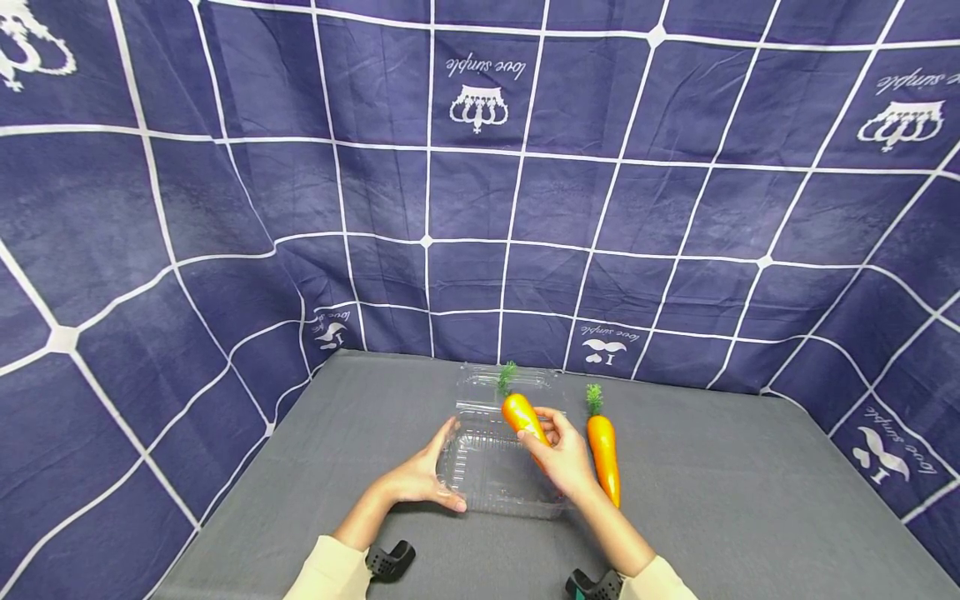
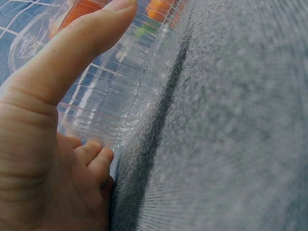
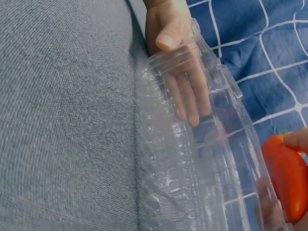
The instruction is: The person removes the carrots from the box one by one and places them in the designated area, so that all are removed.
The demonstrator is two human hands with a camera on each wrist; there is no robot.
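Observation:
In the head view, a clear plastic clamshell container (image 1: 498, 479) lies on the grey surface with its lid raised at the back. My left hand (image 1: 423, 479) rests against its left side, thumb along the front wall. Through the plastic, the right wrist view shows the left hand's fingers (image 3: 185, 94) fairly straight. My right hand (image 1: 564, 454) grips an orange carrot (image 1: 522, 417) with a green top above the container's right part, tilted, green end away from me. A second carrot (image 1: 602, 450) lies on the surface right of the container, beside the right forearm.
Dark grey cloth (image 1: 720, 492) covers the work surface. A blue curtain (image 1: 570, 200) with white grid lines hangs behind it and on both sides. Black wrist devices (image 1: 390, 561) sit on both wrists.

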